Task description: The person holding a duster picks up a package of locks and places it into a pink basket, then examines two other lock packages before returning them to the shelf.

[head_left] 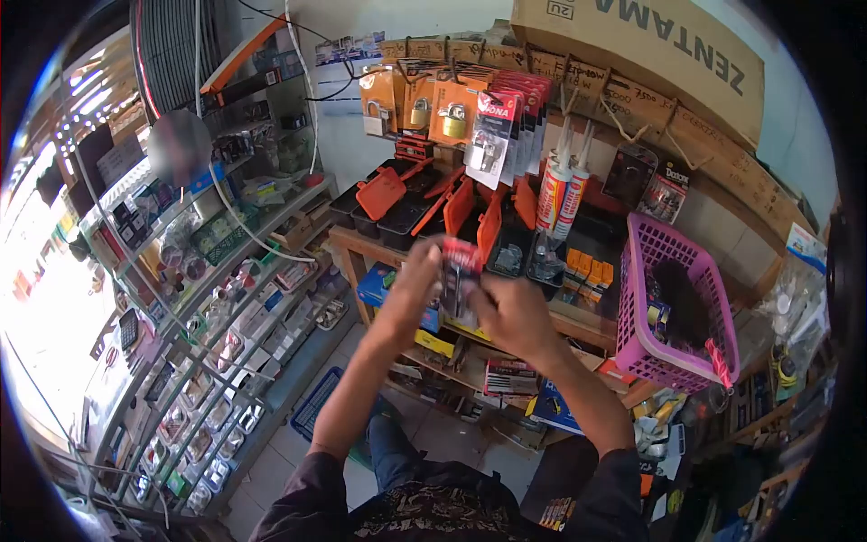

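Both hands are raised in front of the wooden bench, with a small red-topped blister pack (459,260) between them. My left hand (411,291) is closed on the pack's upper left edge. At its lower right side, my right hand (513,312) grips it with the fingers bent round. Slight blur hides what is inside the pack. Just behind it stand black bins with orange lids (459,206). Above hang similar red-headed blister packs (489,135) and carded padlocks (453,119).
Sealant tubes (562,194) stand right of the bins, near small orange boxes (587,271). A pink basket (632,312) sits on the bench's right end. Metal rack shelves (217,361) line the left side. A blue crate (312,411) is on the floor, and a cardboard box (650,54) lies overhead.
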Action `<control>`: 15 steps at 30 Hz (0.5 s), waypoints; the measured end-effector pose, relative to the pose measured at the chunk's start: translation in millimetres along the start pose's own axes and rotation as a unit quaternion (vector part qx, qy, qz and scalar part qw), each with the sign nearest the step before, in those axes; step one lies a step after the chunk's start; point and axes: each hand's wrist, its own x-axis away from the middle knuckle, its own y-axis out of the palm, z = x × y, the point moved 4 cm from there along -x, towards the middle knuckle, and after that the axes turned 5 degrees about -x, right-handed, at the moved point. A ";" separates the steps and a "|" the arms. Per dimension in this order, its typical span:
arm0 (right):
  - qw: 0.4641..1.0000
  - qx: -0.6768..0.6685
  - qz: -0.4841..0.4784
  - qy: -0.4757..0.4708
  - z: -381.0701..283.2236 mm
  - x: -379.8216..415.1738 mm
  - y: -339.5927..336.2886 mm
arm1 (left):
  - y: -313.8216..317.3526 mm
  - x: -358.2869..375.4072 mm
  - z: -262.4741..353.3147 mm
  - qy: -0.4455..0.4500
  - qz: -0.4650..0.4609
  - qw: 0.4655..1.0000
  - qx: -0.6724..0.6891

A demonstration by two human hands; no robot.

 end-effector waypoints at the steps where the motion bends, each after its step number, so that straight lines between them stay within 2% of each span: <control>1: 0.996 -0.077 0.029 0.026 -3.5 -9.7 -9.5 | -0.3 1.3 30.2 0.033 -0.015 0.999 -0.002; 4: 0.989 -0.137 0.059 -0.005 -27.8 -42.7 -35.0 | -3.5 -19.4 75.5 0.137 0.030 0.988 -0.069; 5: 0.974 -0.212 0.076 -0.025 -33.4 -55.6 -37.6 | -4.7 -29.2 86.5 0.177 0.042 0.979 -0.091; 7: 0.969 -0.231 0.085 0.012 -44.6 -79.0 -53.8 | -4.8 -53.0 104.8 0.170 0.040 0.983 -0.064; 11: 0.958 -0.258 0.121 0.028 -44.8 -112.9 -66.2 | 0.7 -93.2 122.2 0.165 0.014 0.986 0.031; 13: 0.956 -0.260 0.132 0.026 -44.5 -119.4 -71.5 | 3.8 -100.1 128.5 0.176 0.028 0.984 0.016; 15: 0.946 -0.285 0.138 0.074 -40.1 -121.0 -74.2 | 7.3 -104.1 126.8 0.130 0.004 0.990 0.055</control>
